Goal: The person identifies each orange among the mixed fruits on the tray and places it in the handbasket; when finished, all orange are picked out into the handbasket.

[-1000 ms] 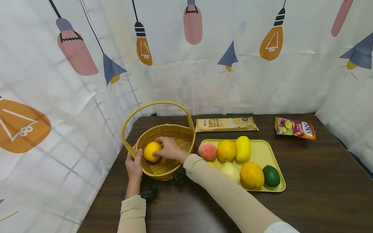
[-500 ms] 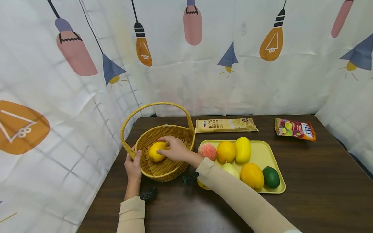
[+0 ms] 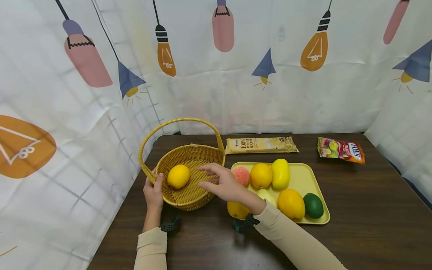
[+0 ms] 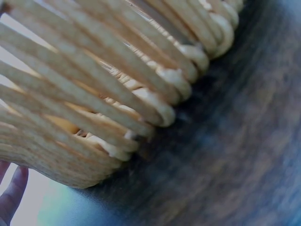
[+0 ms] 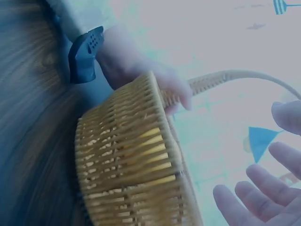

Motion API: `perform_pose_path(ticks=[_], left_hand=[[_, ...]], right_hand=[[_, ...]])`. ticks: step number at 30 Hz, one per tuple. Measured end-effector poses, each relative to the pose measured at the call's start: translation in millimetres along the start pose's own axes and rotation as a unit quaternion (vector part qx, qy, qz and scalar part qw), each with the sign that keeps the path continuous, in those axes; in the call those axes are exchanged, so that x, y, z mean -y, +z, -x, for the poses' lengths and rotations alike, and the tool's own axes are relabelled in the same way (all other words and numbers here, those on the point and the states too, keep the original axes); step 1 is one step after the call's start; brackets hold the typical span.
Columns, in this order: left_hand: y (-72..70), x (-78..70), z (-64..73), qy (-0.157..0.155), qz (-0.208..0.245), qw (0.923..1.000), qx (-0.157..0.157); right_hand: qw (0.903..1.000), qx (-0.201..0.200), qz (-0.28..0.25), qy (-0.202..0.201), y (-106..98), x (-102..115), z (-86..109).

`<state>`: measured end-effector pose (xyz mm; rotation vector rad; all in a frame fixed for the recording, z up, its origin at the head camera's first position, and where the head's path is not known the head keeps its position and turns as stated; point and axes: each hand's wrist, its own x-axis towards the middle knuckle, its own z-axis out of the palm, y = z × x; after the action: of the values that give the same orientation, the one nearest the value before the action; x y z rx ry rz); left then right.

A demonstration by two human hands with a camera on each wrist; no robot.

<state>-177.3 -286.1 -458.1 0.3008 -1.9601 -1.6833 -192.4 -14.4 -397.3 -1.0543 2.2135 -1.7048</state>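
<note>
A yellow wicker basket (image 3: 190, 204) with a tall arched handle (image 3: 183, 120) stands at the table's left. Inside it, toward the left, lies a yellow, slightly oval fruit (image 3: 179, 176). My left hand (image 3: 153, 195) grips the basket's left rim near the foot of the handle, thumb on top. The right hand (image 3: 227, 184) hovers over the right rim with spread, relaxed fingers and nothing in them. In the right wrist view, its fingers (image 5: 256, 195) show apart from the basket wall (image 5: 127, 141). The left wrist view is mostly basket weave (image 4: 94, 80).
A pale yellow tray (image 3: 305, 176) right of the basket bears several fruits, among them a peach (image 3: 241, 175), an orange (image 3: 261, 175) and a dark green fruit (image 3: 314, 205). Behind it lies a noodle packet (image 3: 261, 145). A candy bag (image 3: 341, 150) lies at the back right.
My right hand has let go of the yellow fruit in the basket and drawn back to the right. The fruit has rolled slightly. The left hand keeps its hold on the rim.
</note>
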Motion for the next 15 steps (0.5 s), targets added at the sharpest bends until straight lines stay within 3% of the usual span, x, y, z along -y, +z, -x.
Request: perform_pose_path(ticks=[6,11,15], left_hand=[[1.8,-12.7,6.5,0.011,0.001,0.9999,0.001],[1.8,-13.8,7.1,0.017,-0.008,0.9998,-0.002],[1.1,-14.4,7.4,0.016,-0.009,0.9998,-0.001]], right_hand=[[0.9996,-0.015,-0.022,0.008,-14,-7,26.7],[0.9994,-0.032,0.003,0.013,-23,-16,44.0],[0.9981,-0.046,0.026,0.030,-29,-5,58.0]])
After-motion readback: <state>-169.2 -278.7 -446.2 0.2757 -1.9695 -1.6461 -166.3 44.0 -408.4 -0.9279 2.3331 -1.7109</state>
